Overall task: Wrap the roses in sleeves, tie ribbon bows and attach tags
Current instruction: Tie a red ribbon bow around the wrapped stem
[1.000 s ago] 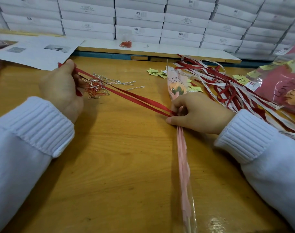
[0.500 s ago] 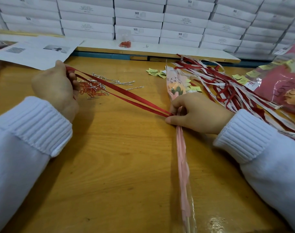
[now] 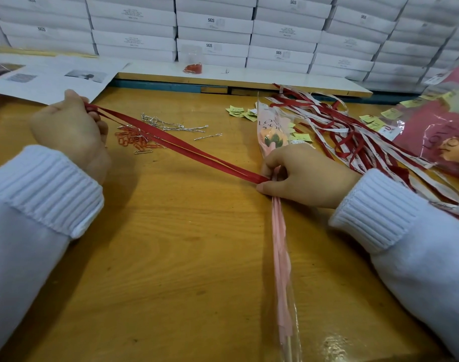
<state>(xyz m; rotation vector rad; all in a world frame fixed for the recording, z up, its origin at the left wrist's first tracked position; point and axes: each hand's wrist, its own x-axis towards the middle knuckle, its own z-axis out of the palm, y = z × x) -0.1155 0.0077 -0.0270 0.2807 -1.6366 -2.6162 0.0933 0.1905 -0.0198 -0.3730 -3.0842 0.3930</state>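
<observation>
Our left hand [image 3: 69,126], at ten o'clock on the surface [image 3: 184,257], grips the strands of the red ribbon [image 3: 186,147]. Our right hand [image 3: 306,176] pinches that taut ribbon against the sleeved rose [image 3: 280,244], which lies from one to five o'clock.

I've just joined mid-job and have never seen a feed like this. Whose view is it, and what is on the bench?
There is no machine here. A person is working with two bare hands, and the one picture comes from a camera worn on their head, looking forward and down.

The left hand grips the strands of a red ribbon. The ribbon stretches across the wooden table to the right hand, which grips a sleeved rose where the ribbon meets it.

Also on the table are red paper clips, silver twist ties, yellow tags and a pile of red and white ribbons. White boxes are stacked behind.
</observation>
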